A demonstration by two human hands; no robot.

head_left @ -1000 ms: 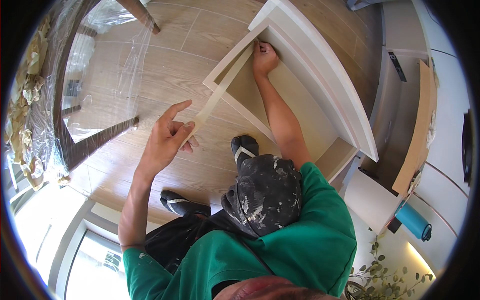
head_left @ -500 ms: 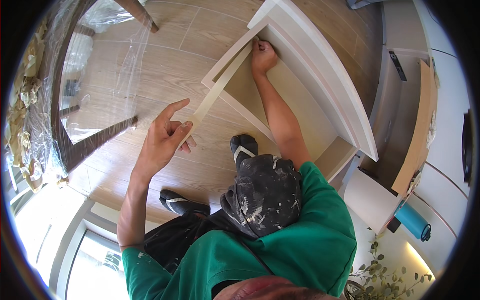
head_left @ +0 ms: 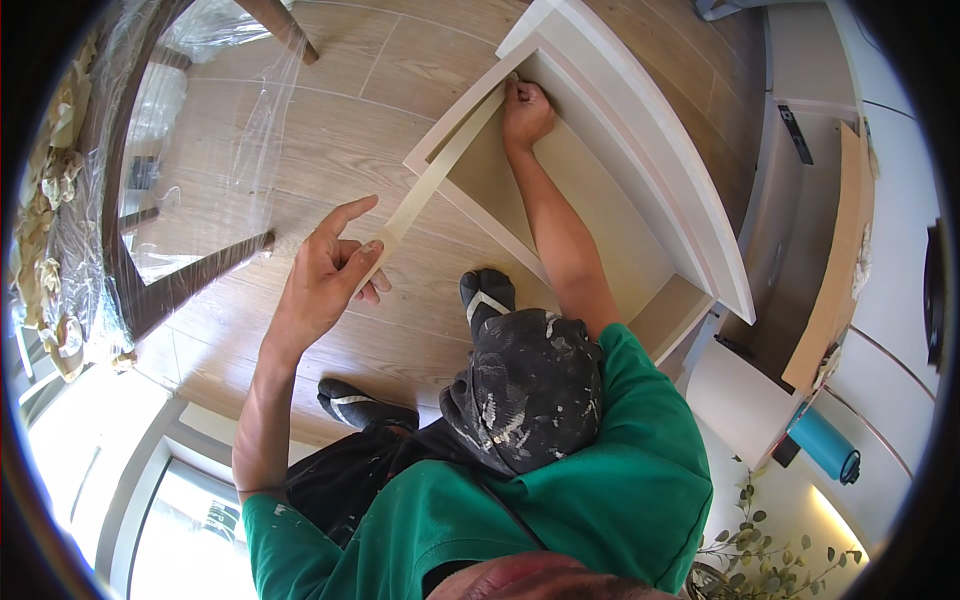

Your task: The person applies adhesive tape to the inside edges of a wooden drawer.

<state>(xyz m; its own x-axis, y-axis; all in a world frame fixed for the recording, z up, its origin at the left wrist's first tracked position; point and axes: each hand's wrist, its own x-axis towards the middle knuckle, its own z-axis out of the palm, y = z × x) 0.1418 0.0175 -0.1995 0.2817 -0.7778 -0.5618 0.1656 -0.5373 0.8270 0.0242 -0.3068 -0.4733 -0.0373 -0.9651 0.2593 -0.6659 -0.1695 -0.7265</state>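
A strip of pale masking tape (head_left: 430, 182) stretches between my two hands. My left hand (head_left: 335, 265) pinches its near end between thumb and fingers, with the index finger held out. Inside a pale wooden drawer (head_left: 625, 215), at its far corner next to the curved front panel, my right hand (head_left: 527, 112) is closed with its fingertips on the tape's other end. The strip runs close along the drawer's left side wall, then on past it over the floor. My right forearm reaches across the drawer's inside.
At left stands a dark wooden chair or table frame (head_left: 118, 270) wrapped in clear plastic film, with crumpled masking paper (head_left: 55, 210) beside it. A pale cabinet with an open bay (head_left: 800, 230) is on the right. A teal bottle (head_left: 825, 440) and a leafy plant (head_left: 765, 560) are at lower right.
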